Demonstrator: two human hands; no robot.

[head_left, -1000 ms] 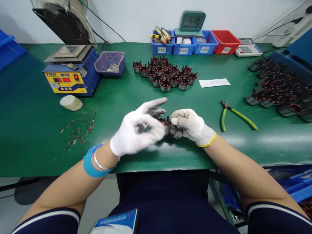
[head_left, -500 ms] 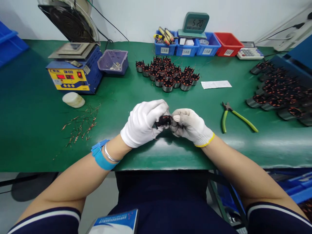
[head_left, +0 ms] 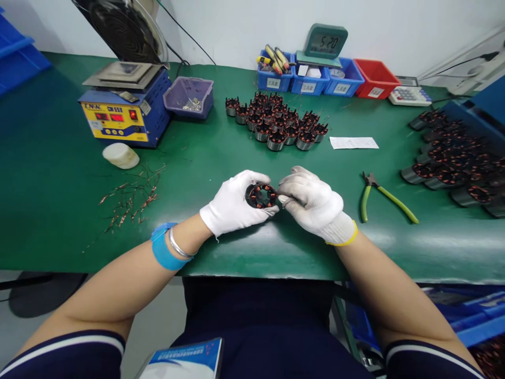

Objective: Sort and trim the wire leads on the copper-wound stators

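My left hand, in a white glove, is wrapped round a motor stator, a black ring with copper windings. The stator's open end faces up toward me, and its centre shows through. At its right edge, my right hand, gloved too, is closed with thumb and fingertips pinched together. What lies in that pinch is too small to make out. Beyond both hands stands a group of similar stators with copper windings and thin wires sticking up.
Green-handled cutters lie open at the right, near more stators. A paper slip is behind them. Copper wire scraps, a white round block and a blue-yellow device are at the left. Small bins line the wall.
My left hand has turned the stator so its open end now faces me. My right hand has rolled over, its back more upward, and shifted slightly right, still pinching at the stator's edge.
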